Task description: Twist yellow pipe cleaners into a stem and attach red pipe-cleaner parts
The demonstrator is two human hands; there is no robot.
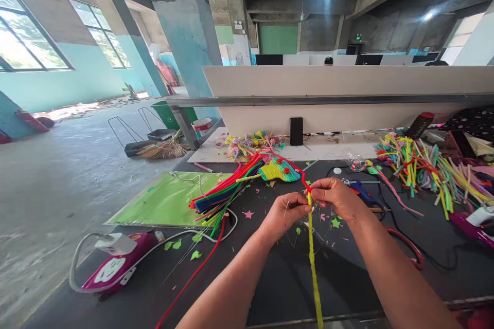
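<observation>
My left hand [287, 213] pinches a yellow pipe cleaner [313, 262] near its top, and the long strand hangs down past the table's front edge. Beside it, my right hand [334, 196] has thumb and forefinger closed on a red pipe cleaner [303, 177] where it meets the yellow one. From there the red strand runs up and back to the left. Behind my left hand lies a yellow and blue woven pipe-cleaner piece [280, 170] with red spots. A bundle of red, blue and green pipe cleaners [227, 190] is left of it.
A green sheet in clear plastic [162, 200] and a purple power strip [119, 262] with a white cable lie at left. Cut pipe cleaners [420, 164] are heaped at right, near a blue glue gun [360, 193]. A phone [296, 131] leans against the back panel.
</observation>
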